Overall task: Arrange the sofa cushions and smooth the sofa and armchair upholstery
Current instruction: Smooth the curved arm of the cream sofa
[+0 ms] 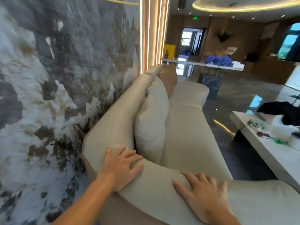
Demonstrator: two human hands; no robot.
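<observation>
A long cream sofa point(186, 132) runs along the marbled wall, seen from its near end. My left hand point(121, 166) lies flat, fingers spread, on the rounded corner where the backrest meets the armrest. My right hand point(203, 192) rests flat on top of the padded armrest, fingers apart, holding nothing. A white cushion point(151, 125) leans upright against the backrest just beyond my left hand. Farther along, a tan cushion point(168, 80) stands against the backrest, partly hidden by the white one.
A marbled wall point(56, 78) stands close on the left. A low white coffee table point(259, 142) with a black garment and small items sits at the right. A glossy dark floor point(235, 95) separates them. A counter with blue flowers point(217, 60) stands at the back.
</observation>
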